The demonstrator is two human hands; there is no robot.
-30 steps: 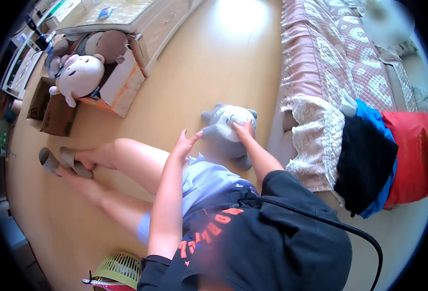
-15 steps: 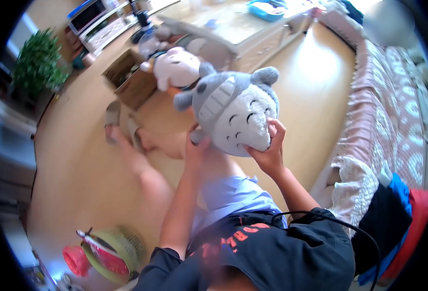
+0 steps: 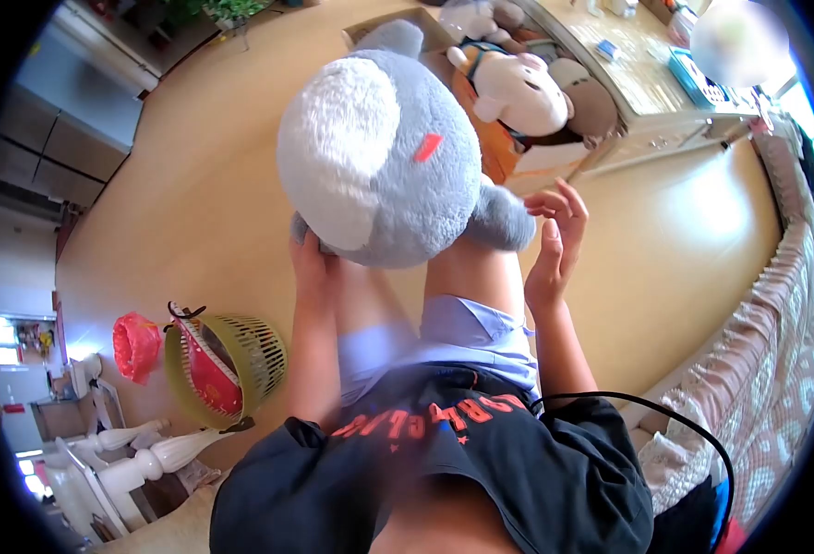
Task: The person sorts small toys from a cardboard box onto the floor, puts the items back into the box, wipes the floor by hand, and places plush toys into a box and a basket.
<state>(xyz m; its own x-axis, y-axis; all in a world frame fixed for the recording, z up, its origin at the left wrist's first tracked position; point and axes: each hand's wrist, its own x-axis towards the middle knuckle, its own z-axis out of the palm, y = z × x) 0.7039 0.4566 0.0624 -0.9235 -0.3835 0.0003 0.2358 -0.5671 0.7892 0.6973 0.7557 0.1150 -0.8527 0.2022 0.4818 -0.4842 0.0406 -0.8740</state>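
Note:
A big grey plush toy (image 3: pixel 430 203) with white fluffy patches and a small red tag is held up over my knees. Its printed face is turned out of sight. My left hand (image 3: pixel 311 268) grips it from below at the left edge, with most of the fingers hidden behind the toy. Beside the stubby grey limb on the right is my right hand (image 3: pixel 557 245), open with its fingers apart. Whether those fingertips touch the limb I cannot tell.
Ahead, a white plush toy (image 3: pixel 521 92) and several others lie by a cardboard box (image 3: pixel 356 35) and a low table (image 3: pixel 610 152). A green basket (image 3: pixel 268 346) and a red bag (image 3: pixel 136 346) stand at left. A lace-covered sofa (image 3: pixel 748 369) runs along the right.
The grey plush toy has been turned, so its face no longer shows. My right hand has let go and moved to its right side. The view has swung round.

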